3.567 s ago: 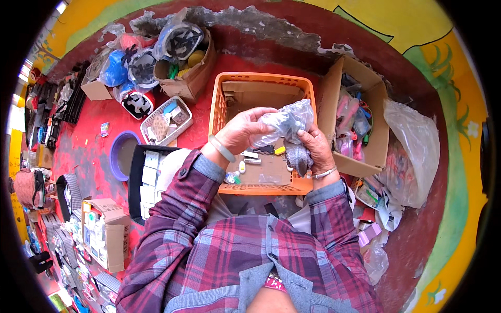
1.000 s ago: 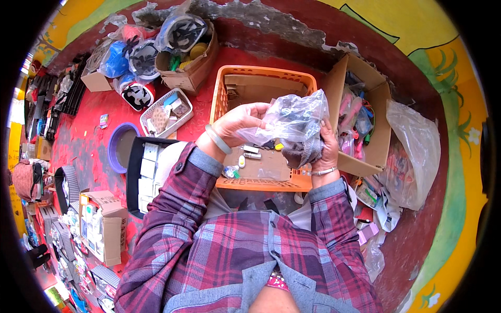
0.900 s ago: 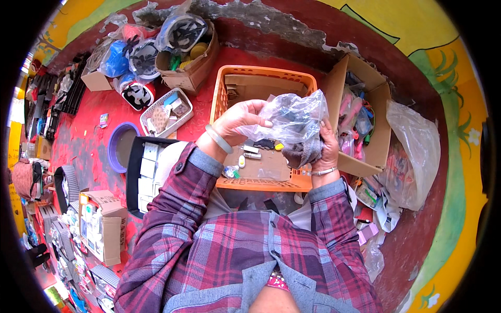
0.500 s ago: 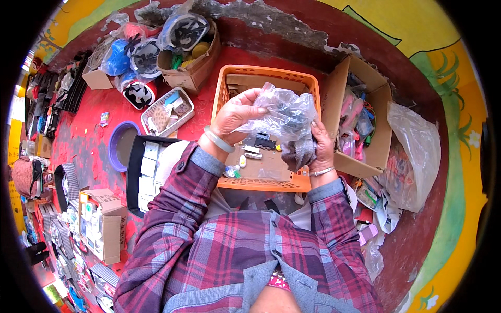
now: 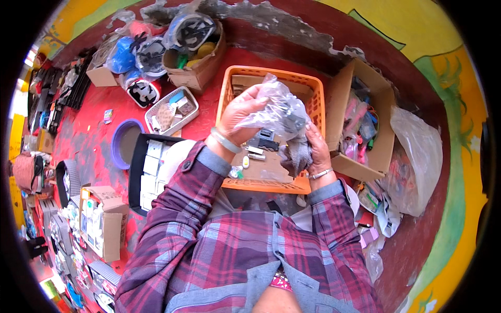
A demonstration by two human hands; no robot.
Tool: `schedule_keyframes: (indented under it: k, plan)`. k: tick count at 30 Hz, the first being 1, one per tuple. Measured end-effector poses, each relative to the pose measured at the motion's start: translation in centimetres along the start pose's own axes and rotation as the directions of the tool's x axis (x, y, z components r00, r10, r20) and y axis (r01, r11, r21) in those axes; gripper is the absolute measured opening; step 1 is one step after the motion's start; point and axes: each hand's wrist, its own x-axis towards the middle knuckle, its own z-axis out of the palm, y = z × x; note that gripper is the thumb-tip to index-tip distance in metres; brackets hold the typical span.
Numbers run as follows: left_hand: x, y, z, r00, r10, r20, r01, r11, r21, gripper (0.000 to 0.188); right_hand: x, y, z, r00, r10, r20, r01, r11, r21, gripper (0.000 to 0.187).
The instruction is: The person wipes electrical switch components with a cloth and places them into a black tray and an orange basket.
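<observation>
A crinkled clear plastic bag (image 5: 277, 102) with something dark inside hangs above an orange basket (image 5: 316, 89). My left hand (image 5: 238, 117) pinches the bag's left side between thumb and fingers. On the other side, my right hand (image 5: 318, 148) is closed round a grey cloth (image 5: 296, 156) and touches the bag's lower right edge. What exactly the bag holds is blurred by its folds. Below them, on the cardboard in the basket, lie a small dark device (image 5: 264, 140), a white oval piece with a yellow spot (image 5: 246, 162) and several small items.
A cardboard box (image 5: 360, 166) of mixed goods stands right of the basket. To the left are a white basket (image 5: 183, 116), a purple basin (image 5: 116, 151) and a black tray (image 5: 135, 180) of white boxes. Another carton (image 5: 214, 70) with bagged helmets sits by the wall.
The bag has been drawn narrower between my hands, its right upper part pulled in. My left hand has shifted slightly down. The whole view has moved a little.
</observation>
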Motion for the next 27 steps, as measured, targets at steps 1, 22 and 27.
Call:
schedule_keyframes:
  k: [1,22,27]
  plan:
    - [0.1,-0.2,0.2,1.000,0.011,0.009,-0.012,1.000,0.023,0.036,-0.1,0.1,-0.2,1.000,0.013,0.007,-0.012,1.000,-0.015,0.037]
    - [0.4,0.9,-0.7,0.969,0.166,-0.185,-0.138,0.978,0.154,0.022,0.1,1.3,0.1,0.958,0.188,-0.218,-0.252,0.914,-0.317,0.044]
    - [0.5,-1.2,-0.7,0.955,0.115,-0.274,-0.017,0.942,0.336,0.023,-0.9,-0.2,2.1,0.995,-0.101,-0.026,0.063,0.779,-0.624,0.067]
